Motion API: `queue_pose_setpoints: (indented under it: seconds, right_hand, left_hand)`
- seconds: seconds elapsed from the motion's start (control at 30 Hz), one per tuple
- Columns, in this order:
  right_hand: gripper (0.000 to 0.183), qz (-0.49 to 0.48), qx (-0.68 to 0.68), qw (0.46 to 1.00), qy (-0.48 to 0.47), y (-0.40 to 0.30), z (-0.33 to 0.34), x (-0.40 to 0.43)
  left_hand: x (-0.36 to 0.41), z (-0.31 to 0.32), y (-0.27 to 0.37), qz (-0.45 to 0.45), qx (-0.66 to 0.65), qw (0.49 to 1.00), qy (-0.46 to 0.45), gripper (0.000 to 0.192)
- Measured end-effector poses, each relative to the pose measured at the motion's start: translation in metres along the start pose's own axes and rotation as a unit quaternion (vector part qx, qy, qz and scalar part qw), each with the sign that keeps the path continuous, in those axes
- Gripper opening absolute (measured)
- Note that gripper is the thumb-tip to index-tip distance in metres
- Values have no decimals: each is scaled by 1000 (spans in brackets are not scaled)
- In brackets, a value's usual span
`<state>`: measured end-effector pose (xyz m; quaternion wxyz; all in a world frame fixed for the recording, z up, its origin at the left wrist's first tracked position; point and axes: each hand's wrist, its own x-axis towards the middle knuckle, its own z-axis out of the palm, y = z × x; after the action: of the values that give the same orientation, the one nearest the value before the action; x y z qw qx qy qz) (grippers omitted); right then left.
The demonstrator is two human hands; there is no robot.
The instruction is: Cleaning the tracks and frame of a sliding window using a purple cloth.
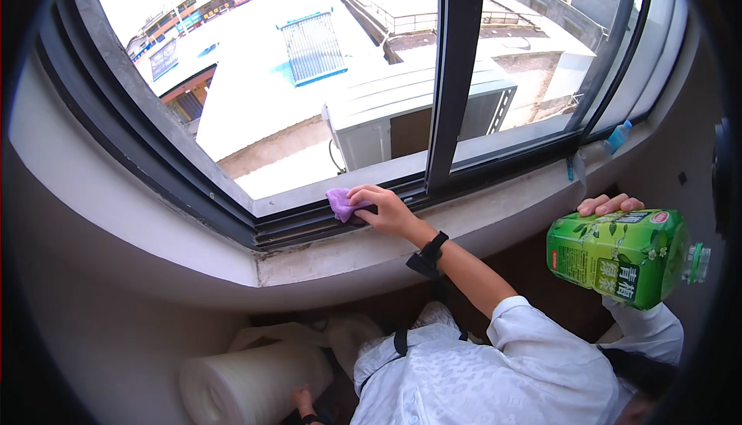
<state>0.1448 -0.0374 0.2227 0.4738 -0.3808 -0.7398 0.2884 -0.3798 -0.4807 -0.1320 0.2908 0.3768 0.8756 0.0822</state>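
Observation:
My right hand [382, 210], with a black band on its wrist, holds a crumpled purple cloth [342, 203]. The cloth lies against the lower track [301, 229] of a dark-framed sliding window. Low in the view is my left hand [301, 399], partly cut off by the bottom edge, beside a roll of whitish packing sheet [261, 376]. Whether its fingers are closed or touch the roll is unclear. To the right, another person's hand [611, 205] grips a green-labelled plastic drink bottle [614, 257], tipped on its side with its neck pointing right.
A white windowsill [487, 213] with worn, stained edges runs below the frame. On its right end lie a clear plastic bottle with a blue part [618, 137] and a small teal item [570, 169]. A vertical window bar [455, 77] stands right of the cloth. Rooftops are outside.

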Motion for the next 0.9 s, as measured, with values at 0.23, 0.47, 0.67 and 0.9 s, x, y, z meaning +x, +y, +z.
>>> queue_pose_setpoints:
  seconds: [0.23,0.47,0.67,0.9]
  right_hand:
    - [23,-14,-23,1000,12,-5,-7,1]
    - [67,-279,137,950,12,-166,-97,-22]
    - [69,-296,125,947,26,-182,-88,-21]
    - [69,-324,85,942,18,-180,-79,-2]
  left_hand:
    - [-18,19,4,-183,-169,961,-117,25]
    - [-21,28,1,-227,-186,948,-127,24]
    - [-14,47,39,-205,-211,946,-138,23]
    - [-21,65,56,-204,-240,939,-139,23]
